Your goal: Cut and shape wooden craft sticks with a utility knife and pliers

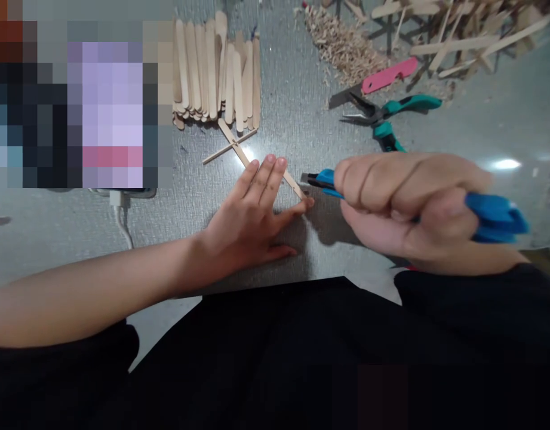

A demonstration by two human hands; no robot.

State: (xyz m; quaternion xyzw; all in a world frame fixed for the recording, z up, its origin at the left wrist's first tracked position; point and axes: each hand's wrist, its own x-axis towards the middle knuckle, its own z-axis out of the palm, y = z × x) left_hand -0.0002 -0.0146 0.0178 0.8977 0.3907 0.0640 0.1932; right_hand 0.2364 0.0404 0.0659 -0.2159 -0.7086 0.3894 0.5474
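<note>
Moderate, cool light meets the grey tabletop (463,197), with one glare spot (506,163) right of the needle-nose pliers (378,116) and another well left of them. Below the pliers, the right hand (404,191) looks slightly soft, a dark shadow (323,222) beside it. Far left of them, mosaic blocks (113,95) hide detail.

On the grey counter (292,119), the left-hand grip (251,209) lies flat with fingers spread over a slanting wooden stick (242,154), whose far part is crossed by a thin stick (217,153). The right-hand grip (404,188) is wrapped around a blue cutter (327,179), its blade pointing toward the stick's near end. Beyond lie a bundle of flat sticks (207,71), wood shavings (346,57), a pink-handled blade (389,76), green-and-black pliers (377,114) and scattered wood strips (463,45), with a white cable (123,220) at left.
</note>
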